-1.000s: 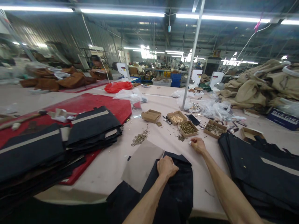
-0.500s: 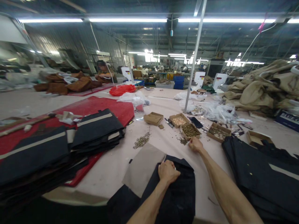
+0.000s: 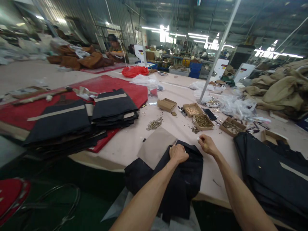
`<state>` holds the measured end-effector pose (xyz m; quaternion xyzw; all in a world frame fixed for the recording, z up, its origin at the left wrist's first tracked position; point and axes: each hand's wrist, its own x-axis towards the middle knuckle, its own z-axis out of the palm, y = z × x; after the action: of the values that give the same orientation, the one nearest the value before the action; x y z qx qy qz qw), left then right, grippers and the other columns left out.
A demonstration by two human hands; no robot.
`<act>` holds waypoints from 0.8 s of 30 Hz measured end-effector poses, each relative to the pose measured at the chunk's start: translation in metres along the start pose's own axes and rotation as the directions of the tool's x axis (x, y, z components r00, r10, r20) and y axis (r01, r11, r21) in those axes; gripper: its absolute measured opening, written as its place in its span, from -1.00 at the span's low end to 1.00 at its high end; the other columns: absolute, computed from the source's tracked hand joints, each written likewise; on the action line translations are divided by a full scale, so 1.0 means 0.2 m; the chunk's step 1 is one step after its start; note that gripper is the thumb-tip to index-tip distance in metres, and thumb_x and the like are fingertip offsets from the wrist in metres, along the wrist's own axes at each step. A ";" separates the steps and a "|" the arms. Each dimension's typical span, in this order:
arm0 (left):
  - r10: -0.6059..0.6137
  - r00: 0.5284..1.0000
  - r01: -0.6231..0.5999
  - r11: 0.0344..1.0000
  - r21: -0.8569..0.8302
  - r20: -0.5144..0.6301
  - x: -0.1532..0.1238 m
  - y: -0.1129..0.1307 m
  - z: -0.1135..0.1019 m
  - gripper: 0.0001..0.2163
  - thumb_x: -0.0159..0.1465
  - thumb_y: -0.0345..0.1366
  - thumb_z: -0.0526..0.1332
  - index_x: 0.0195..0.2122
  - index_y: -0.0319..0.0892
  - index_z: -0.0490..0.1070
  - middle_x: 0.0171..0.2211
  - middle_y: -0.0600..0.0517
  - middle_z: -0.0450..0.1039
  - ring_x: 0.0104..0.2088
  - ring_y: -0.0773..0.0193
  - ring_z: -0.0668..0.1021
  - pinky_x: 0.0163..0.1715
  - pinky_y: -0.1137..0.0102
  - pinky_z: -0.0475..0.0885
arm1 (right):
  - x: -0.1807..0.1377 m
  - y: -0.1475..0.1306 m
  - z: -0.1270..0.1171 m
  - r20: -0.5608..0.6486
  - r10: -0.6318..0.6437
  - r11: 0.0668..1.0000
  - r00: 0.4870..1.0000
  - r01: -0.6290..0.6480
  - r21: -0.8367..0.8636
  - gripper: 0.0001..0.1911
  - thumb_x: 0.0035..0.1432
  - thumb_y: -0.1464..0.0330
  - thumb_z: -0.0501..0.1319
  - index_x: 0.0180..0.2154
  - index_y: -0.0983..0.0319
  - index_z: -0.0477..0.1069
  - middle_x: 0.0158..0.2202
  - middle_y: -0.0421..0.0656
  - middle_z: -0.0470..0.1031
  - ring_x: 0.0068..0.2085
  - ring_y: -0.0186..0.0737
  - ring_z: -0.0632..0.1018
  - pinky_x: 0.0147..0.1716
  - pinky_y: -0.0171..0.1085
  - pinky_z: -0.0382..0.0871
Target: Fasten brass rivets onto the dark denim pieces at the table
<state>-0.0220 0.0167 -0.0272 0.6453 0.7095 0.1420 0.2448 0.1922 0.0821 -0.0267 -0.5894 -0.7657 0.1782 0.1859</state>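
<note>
My left hand [image 3: 178, 154] is closed on the dark fabric piece [image 3: 176, 183], which hangs over the table's front edge. A beige panel [image 3: 156, 146] lies flat beside it on the left. My right hand [image 3: 208, 145] is held just right of the fabric, thumb and fingers pinched together. Something small and white shows at its fingertips; whether they also hold a metal part I cannot make out. Beyond this hand are a cardboard box of small brass-coloured parts [image 3: 204, 122] and a scatter of loose small parts [image 3: 194, 130].
Stacked dark fabric pieces lie at left [image 3: 115, 106] and right [image 3: 271, 173]. Metal rings [image 3: 155, 123] are heaped beyond the beige panel. More cardboard boxes [image 3: 166, 105], a phone [image 3: 209, 114] and a metal pole [image 3: 218, 53] stand farther back. A red stool [image 3: 13, 195] is at lower left.
My right hand has drawn back from the loose parts by the box, toward the dark fabric. My left hand keeps its hold on the fabric. The view has tilted down and turned left.
</note>
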 end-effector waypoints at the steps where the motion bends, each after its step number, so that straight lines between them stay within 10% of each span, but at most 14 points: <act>1: 0.010 1.000 -0.010 1.000 -0.003 -0.015 0.00 -0.01 0.01 -0.79 -0.10 -0.30 0.30 -0.39 -0.04 0.60 -0.34 -0.03 0.60 -0.16 0.08 0.58 0.00 0.22 0.37 | -0.09 -0.03 0.03 0.017 -0.070 0.995 0.997 0.069 0.078 -0.77 0.26 0.26 0.06 -0.27 0.24 0.41 -0.43 -0.17 0.47 -0.42 -0.27 0.43 -0.41 -0.36 0.22; 6: 0.054 0.997 -0.055 0.998 -0.008 -0.060 0.00 -0.04 0.04 -0.81 -0.09 -0.31 0.27 -0.40 -0.04 0.59 -0.33 -0.03 0.60 -0.14 0.06 0.57 0.00 0.20 0.37 | -0.40 -0.14 0.19 0.030 -0.185 0.974 0.982 0.179 0.138 -0.88 0.18 0.35 0.11 -0.26 0.21 0.39 -0.41 -0.19 0.44 -0.39 -0.25 0.43 -0.38 -0.33 0.22; 13: 0.067 0.996 -0.068 0.998 -0.014 -0.054 -0.01 -0.06 0.03 -0.82 -0.07 -0.26 0.29 -0.40 -0.04 0.58 -0.31 -0.02 0.60 -0.13 0.05 0.54 -0.01 0.21 0.36 | -0.37 -0.17 0.25 0.036 -0.167 0.982 0.985 0.163 0.097 -0.87 0.11 0.42 0.13 -0.28 0.20 0.41 -0.40 -0.20 0.47 -0.38 -0.26 0.45 -0.36 -0.34 0.21; 24: 0.054 0.998 -0.055 0.998 -0.016 -0.021 -0.04 -0.05 -0.01 -0.80 -0.03 -0.19 0.33 -0.35 -0.05 0.58 -0.25 -0.02 0.60 -0.08 0.06 0.53 -0.01 0.24 0.35 | -0.19 -0.21 0.19 0.319 0.167 0.935 0.933 -0.253 0.250 -0.90 -0.19 0.50 0.24 -0.49 0.28 0.49 -0.58 -0.24 0.45 -0.54 -0.36 0.41 -0.55 -0.40 0.18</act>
<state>-0.0303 0.0076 -0.0293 0.6609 0.6929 0.1610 0.2392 0.1469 0.0323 -0.0417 -0.6026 -0.6825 0.3914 0.1337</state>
